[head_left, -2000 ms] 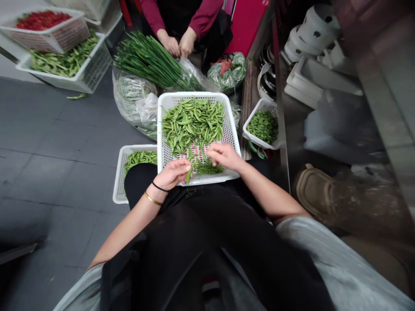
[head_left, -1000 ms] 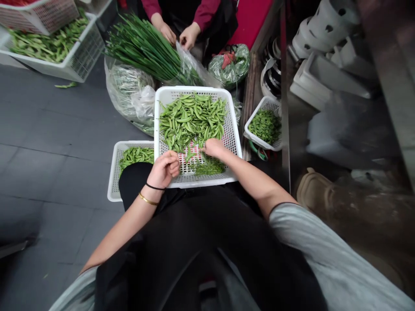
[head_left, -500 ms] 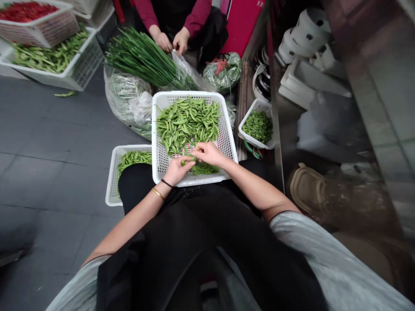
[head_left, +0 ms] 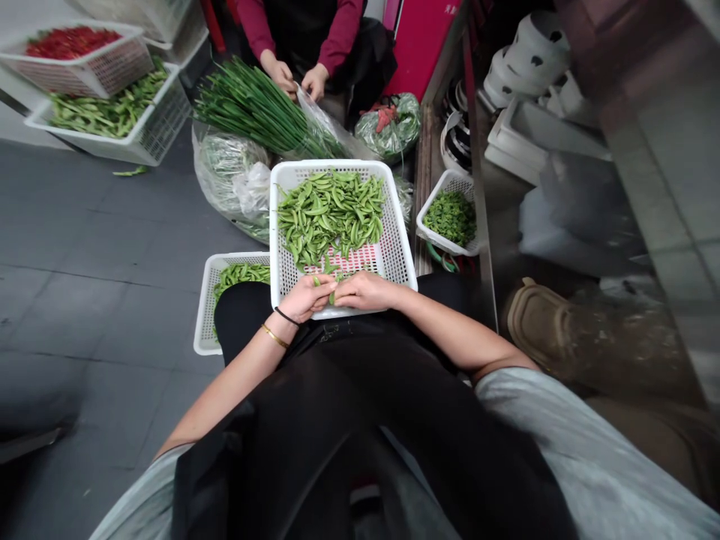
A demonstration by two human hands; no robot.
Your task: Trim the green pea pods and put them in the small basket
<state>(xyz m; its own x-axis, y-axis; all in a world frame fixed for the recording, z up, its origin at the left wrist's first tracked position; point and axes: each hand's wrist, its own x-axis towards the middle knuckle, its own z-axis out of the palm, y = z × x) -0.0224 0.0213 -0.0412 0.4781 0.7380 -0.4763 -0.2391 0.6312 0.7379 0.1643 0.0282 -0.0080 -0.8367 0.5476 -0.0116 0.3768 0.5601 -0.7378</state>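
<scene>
A white perforated basket (head_left: 403,255) rests on my lap and holds a heap of green pea pods (head_left: 329,214). My left hand (head_left: 304,298) and my right hand (head_left: 364,291) meet over the basket's near edge. Both pinch the same green pea pod (head_left: 331,283) between their fingertips. A black band and a gold bangle circle my left wrist. A second white basket (head_left: 205,304) with more pods sits on the floor by my left knee.
A person in a red sleeve handles long green chives (head_left: 256,109) over plastic bags opposite me. A small white basket of green trimmings (head_left: 451,219) stands to the right by a metal counter. Baskets of pods (head_left: 106,112) and red chillies (head_left: 70,43) sit at far left.
My right hand took a pod from the heap and drew back to meet my left hand at the basket's near edge. Both hands now hold one pod.
</scene>
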